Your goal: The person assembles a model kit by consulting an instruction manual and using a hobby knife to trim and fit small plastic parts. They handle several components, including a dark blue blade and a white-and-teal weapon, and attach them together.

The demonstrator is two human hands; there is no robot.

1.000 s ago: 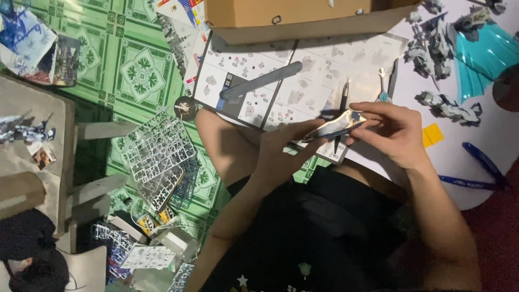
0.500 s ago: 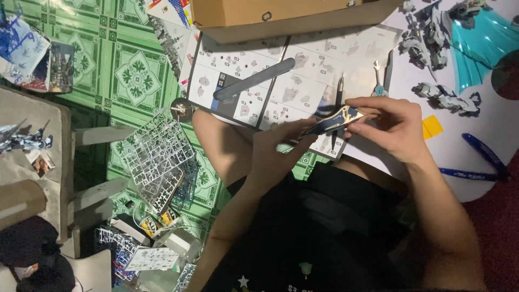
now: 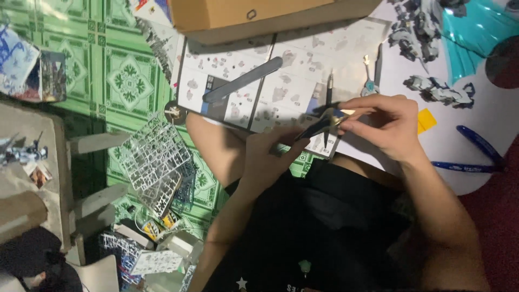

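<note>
Right now the person is holding a small model part (image 3: 324, 123), dark blue with a pale tip, between both hands above the near edge of the open instruction sheet (image 3: 254, 81). The right hand (image 3: 386, 127) is pinching the pale end with thumb and fingertips curled closed around it. The left hand (image 3: 270, 159) is gripping the dark lower end, fingers folded in and thumb pressing along it. Judging by the two-handed pinch, the step in hand looks like fitting or trimming this one piece of a plastic model kit; whether a second piece is being pressed on cannot be told, because the fingers are covering the joint. Any next move would call for a steady, light grip, since the part is thin and could snap or slip.

Just beyond the part a dark pen-like tool (image 3: 328, 89) is lying on the sheet, and a long grey file (image 3: 243, 80) is resting across the sheet's left half. A cardboard box (image 3: 259, 13) is sitting at the sheet's far edge. Off the right edge, grey model limbs (image 3: 440, 91) and a blue pen (image 3: 465, 166) are lying on a white surface. To the left, clear parts frames (image 3: 154, 162) are lying on the green tiled floor (image 3: 108, 70).
</note>
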